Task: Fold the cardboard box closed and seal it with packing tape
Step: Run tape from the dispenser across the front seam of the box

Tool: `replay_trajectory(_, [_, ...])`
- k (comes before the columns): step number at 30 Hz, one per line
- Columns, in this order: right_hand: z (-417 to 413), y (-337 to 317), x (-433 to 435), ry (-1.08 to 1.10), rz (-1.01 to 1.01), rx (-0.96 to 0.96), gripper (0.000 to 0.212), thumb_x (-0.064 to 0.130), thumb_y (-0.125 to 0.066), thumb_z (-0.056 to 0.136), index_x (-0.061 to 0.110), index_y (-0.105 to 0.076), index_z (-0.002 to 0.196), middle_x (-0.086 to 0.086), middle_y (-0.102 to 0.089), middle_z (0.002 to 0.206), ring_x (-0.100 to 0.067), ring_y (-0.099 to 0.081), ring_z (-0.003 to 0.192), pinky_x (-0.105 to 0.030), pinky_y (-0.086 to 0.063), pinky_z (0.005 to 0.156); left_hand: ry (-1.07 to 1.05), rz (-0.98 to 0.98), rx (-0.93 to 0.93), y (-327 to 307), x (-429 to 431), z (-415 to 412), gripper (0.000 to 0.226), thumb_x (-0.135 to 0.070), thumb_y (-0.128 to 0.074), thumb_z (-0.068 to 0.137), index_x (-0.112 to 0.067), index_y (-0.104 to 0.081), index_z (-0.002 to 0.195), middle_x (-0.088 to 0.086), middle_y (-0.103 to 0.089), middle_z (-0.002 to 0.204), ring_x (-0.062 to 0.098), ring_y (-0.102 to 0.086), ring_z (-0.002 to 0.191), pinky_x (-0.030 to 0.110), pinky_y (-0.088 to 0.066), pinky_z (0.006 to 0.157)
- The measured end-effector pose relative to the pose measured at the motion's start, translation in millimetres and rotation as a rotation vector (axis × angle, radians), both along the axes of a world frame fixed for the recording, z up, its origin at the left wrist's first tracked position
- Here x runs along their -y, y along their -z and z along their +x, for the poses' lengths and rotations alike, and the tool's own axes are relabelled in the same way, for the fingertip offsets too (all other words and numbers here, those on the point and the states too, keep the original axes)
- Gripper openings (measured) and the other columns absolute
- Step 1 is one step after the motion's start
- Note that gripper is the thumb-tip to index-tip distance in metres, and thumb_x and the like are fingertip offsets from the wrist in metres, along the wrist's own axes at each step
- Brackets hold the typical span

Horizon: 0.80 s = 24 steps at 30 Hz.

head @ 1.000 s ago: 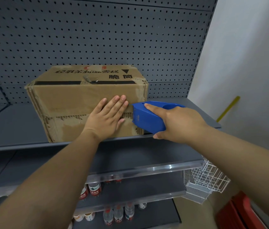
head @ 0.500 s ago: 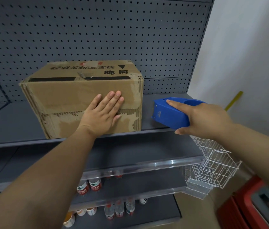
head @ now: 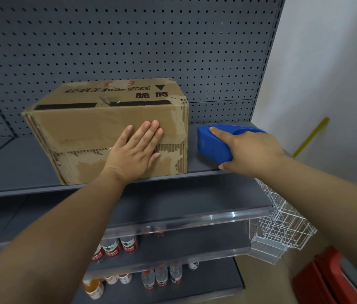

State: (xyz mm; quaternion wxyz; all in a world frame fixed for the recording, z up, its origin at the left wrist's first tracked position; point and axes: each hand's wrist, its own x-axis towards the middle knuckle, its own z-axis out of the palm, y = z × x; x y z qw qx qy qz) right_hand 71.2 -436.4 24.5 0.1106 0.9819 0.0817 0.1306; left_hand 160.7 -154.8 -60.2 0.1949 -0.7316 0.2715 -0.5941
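Closed cardboard box on the grey shelf, flaps taped. Left hand lies flat, fingers together, against its front face. Right hand grips the blue tape dispenser just beside the box, apart from it.

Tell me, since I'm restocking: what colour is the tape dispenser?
Blue; the tape dispenser shows in the head view, under the right hand.

Two bare forearms, no sleeves, no watch, rings or gloves, left hand at frame centre with short plain nails, right hand at centre right, short plain nails too
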Motion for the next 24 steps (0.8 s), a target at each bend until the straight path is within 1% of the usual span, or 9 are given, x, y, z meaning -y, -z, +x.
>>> replay_trajectory(5, [12,-6,-14,-0.007,-0.049,0.016,0.086,0.057,-0.058,0.079,0.045,-0.004,0.146,-0.001,-0.057,0.090,-0.024,-0.059,0.084,-0.027,-0.041,0.055,-0.002,0.001,-0.024,-1,7,-1,0.066,-0.042,-0.033,0.095,-0.009,-0.013,0.148,0.006,0.010,0.158,0.018,0.006,0.145,0.038,0.005,0.118])
replay_trajectory(7, [14,-3,-21,-0.005,-0.023,0.006,0.086,0.055,-0.058,0.080,0.043,-0.004,0.146,-0.002,-0.057,0.087,-0.023,-0.058,0.078,-0.026,-0.040,0.051,-0.002,-0.005,-0.045,0,7,-3,0.065,-0.042,-0.031,0.096,-0.010,-0.010,0.149,0.006,0.012,0.157,0.018,0.008,0.145,0.038,0.006,0.118])
replay_trajectory(9, [14,3,-25,0.010,0.021,-0.020,0.086,0.055,-0.057,0.081,0.043,-0.004,0.147,-0.001,-0.054,0.084,-0.022,-0.055,0.073,-0.026,-0.042,0.052,0.002,-0.002,-0.062,1,6,-4,0.064,-0.042,-0.028,0.097,-0.010,-0.007,0.149,0.006,0.014,0.157,0.018,0.009,0.145,0.037,0.007,0.117])
replay_trajectory(12, [13,6,-27,0.014,0.033,-0.014,0.086,0.055,-0.057,0.081,0.043,-0.004,0.147,-0.002,-0.055,0.086,-0.022,-0.056,0.074,-0.026,-0.041,0.051,-0.001,-0.010,-0.077,1,4,-4,0.064,-0.042,-0.026,0.097,-0.011,-0.005,0.149,0.005,0.015,0.157,0.017,0.011,0.145,0.037,0.008,0.117])
replay_trajectory(14, [14,6,-28,0.014,0.052,-0.026,0.086,0.054,-0.057,0.082,0.041,-0.003,0.147,0.000,-0.049,0.077,-0.021,-0.052,0.068,-0.026,-0.043,0.052,-0.001,-0.014,-0.088,2,4,-4,0.063,-0.042,-0.023,0.098,-0.011,-0.003,0.149,0.005,0.016,0.157,0.017,0.011,0.145,0.037,0.008,0.117])
replay_trajectory(17, [15,7,-31,0.022,0.026,-0.009,0.085,0.054,-0.056,0.082,0.042,-0.002,0.147,0.002,-0.046,0.069,-0.019,-0.050,0.062,-0.024,-0.040,0.048,0.007,-0.022,-0.094,3,1,-4,0.062,-0.041,-0.023,0.098,-0.011,-0.004,0.149,0.005,0.015,0.157,0.017,0.010,0.145,0.037,0.006,0.117])
replay_trajectory(20, [16,11,-35,0.007,0.028,-0.023,0.085,0.055,-0.055,0.084,0.040,-0.001,0.148,0.002,-0.043,0.065,-0.020,-0.050,0.060,-0.025,-0.043,0.049,0.013,-0.025,-0.074,3,-1,-4,0.063,-0.041,-0.026,0.097,-0.011,-0.007,0.149,0.005,0.013,0.157,0.018,0.008,0.145,0.037,0.004,0.117])
replay_trajectory(22, [21,5,-31,0.033,0.026,0.009,0.084,0.054,-0.055,0.083,0.040,-0.002,0.148,0.002,-0.045,0.066,-0.020,-0.050,0.060,-0.023,-0.039,0.046,0.016,-0.024,-0.078,0,-1,-3,0.063,-0.041,-0.027,0.097,-0.011,-0.008,0.149,0.006,0.012,0.158,0.018,0.008,0.145,0.037,0.004,0.117])
replay_trajectory(24, [23,0,-27,0.084,0.046,0.031,0.084,0.054,-0.056,0.083,0.040,-0.005,0.148,0.001,-0.050,0.074,-0.020,-0.049,0.062,-0.022,-0.034,0.044,0.005,-0.036,-0.078,1,0,-4,0.062,-0.041,-0.026,0.097,-0.011,-0.008,0.149,0.005,0.012,0.158,0.017,0.008,0.145,0.037,0.005,0.117])
